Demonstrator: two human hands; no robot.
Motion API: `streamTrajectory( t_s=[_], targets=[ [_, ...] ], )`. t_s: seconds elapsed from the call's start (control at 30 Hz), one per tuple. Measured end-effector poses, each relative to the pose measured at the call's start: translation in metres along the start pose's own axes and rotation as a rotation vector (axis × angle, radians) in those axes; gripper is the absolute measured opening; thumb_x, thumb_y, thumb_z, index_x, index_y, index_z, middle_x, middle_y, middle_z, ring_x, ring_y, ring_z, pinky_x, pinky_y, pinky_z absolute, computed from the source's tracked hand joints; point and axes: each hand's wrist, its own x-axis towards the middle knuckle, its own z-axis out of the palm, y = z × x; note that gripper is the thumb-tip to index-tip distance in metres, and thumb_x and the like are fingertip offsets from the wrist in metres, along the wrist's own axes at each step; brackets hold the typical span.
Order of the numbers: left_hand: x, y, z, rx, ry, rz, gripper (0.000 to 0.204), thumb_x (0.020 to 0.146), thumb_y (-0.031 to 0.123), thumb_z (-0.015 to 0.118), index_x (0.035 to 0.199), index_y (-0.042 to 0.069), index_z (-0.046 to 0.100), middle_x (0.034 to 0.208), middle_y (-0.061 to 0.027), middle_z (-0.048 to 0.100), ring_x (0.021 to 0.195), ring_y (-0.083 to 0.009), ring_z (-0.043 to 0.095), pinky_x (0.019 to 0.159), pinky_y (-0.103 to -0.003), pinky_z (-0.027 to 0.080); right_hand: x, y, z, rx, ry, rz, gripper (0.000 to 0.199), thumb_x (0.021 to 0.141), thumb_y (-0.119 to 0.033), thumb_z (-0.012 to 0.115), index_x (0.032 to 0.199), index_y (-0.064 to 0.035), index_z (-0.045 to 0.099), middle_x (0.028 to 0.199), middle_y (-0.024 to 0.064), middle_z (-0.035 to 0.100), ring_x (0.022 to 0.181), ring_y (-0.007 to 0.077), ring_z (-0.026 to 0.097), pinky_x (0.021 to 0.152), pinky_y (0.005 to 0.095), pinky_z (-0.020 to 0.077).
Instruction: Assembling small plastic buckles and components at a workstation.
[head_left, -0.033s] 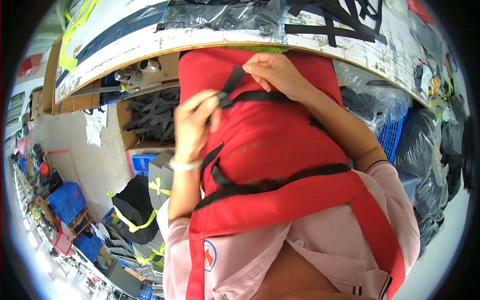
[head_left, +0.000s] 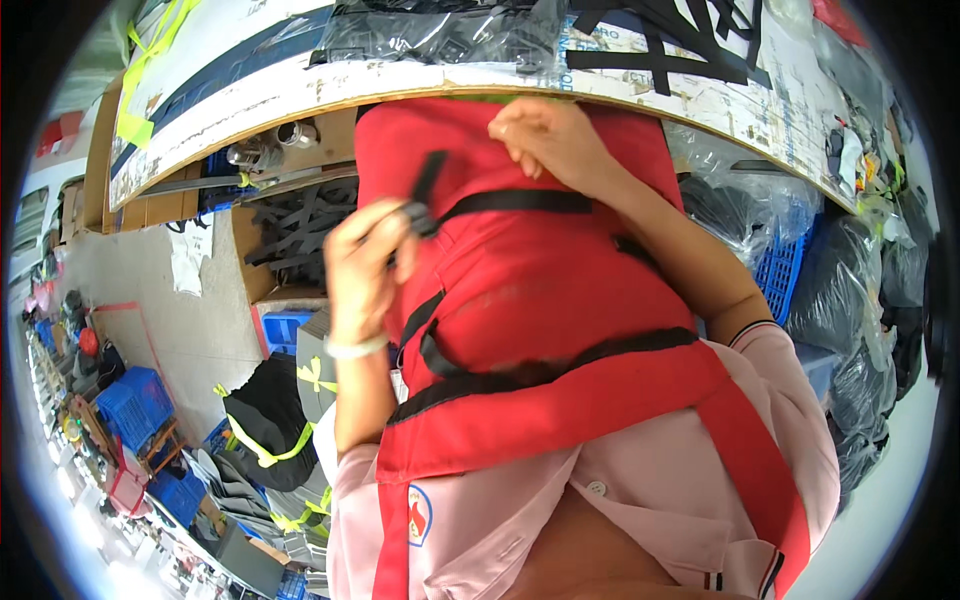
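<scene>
Nearest the camera, a pink collared work shirt (head_left: 640, 500) fills the lower frame, with a red apron strap (head_left: 760, 470) crossing it. Against the person's front lies a padded red fabric vest with black webbing straps (head_left: 540, 300), its upper end propped on the edge of the worktable. One black strap (head_left: 560, 365) runs across the lower part of the vest and appears already drawn flat; a second strap (head_left: 520, 203) crosses the upper part.

The left hand (head_left: 365, 270) is curled closed, its fingers pinching a small black plastic buckle (head_left: 415, 218) at the left end of the upper strap. The right hand (head_left: 550, 140) rests on the top edge of the vest, fingers bent and pressing the fabric down; whether it grips anything beneath cannot be told.

Judged from the straps, the lower one is set while the upper one is in hand at the buckle, so the strap work looks partly complete.

Beyond, the pale plywood-edged worktable (head_left: 300, 105) carries a clear plastic bag of black parts (head_left: 440, 35) and loose black webbing (head_left: 680, 50). Lower left, blue plastic crates (head_left: 135, 400) and dark bundles with yellow-green tape (head_left: 265, 420) stand on the floor; black plastic sacks (head_left: 870, 300) sit at right.
</scene>
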Motion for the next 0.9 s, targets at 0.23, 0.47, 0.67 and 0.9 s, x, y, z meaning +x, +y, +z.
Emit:
streamTrajectory(
  t_s=[0.23,0.47,0.67,0.9],
  targets=[
    [-0.04,0.007,-0.115,-0.293,0.752,0.263,0.033,0.097,0.024,0.054,0.118,-0.001,0.056,0.1,-0.0137,0.065,0.084,-0.0175,0.063,0.068,-0.027,0.05,0.012,0.016,-0.11,-1.234,0.552,-0.6,0.036,0.083,-0.03,0.066,0.111,-0.0079,0.065,0.111,0.0082,0.064,0.103,0.029,0.058,0.089,0.0373,0.0462],
    [-0.01,-0.043,-0.077,-0.31,0.328,0.047,0.037,0.096,0.006,0.051,0.13,-0.001,0.041,0.112,-0.02,0.063,0.09,-0.0253,0.067,0.065,-0.026,0.05,-0.015,0.015,-0.089,-1.109,0.485,-0.524,0.021,0.084,-0.019,0.066,0.102,-0.0086,0.07,0.103,0.008,0.066,0.096,0.0259,0.06,0.087,0.0345,0.0468],
    [0.009,-0.039,-0.007,-0.182,0.133,0.009,0.01,0.092,0.008,0.059,0.096,-0.002,0.061,0.096,-0.0191,0.068,0.072,-0.0206,0.067,0.055,-0.027,0.051,-0.055,-0.064,0.002,-0.645,0.115,-0.29,0.015,0.087,-0.014,0.061,0.097,-0.002,0.065,0.086,0.0116,0.064,0.077,0.0268,0.061,0.07,0.0321,0.0481],
    [0.015,-0.03,0.023,-0.296,-0.077,-0.174,0.03,0.099,0.026,0.048,0.099,-0.002,0.059,0.077,-0.0104,0.062,0.058,-0.0162,0.055,0.05,-0.025,0.044,-0.039,-0.03,0.04,-0.618,-0.105,-0.545,0.022,0.086,-0.007,0.059,0.108,-0.0058,0.062,0.086,0.0108,0.063,0.078,0.026,0.061,0.072,0.034,0.0482]
  ],
)
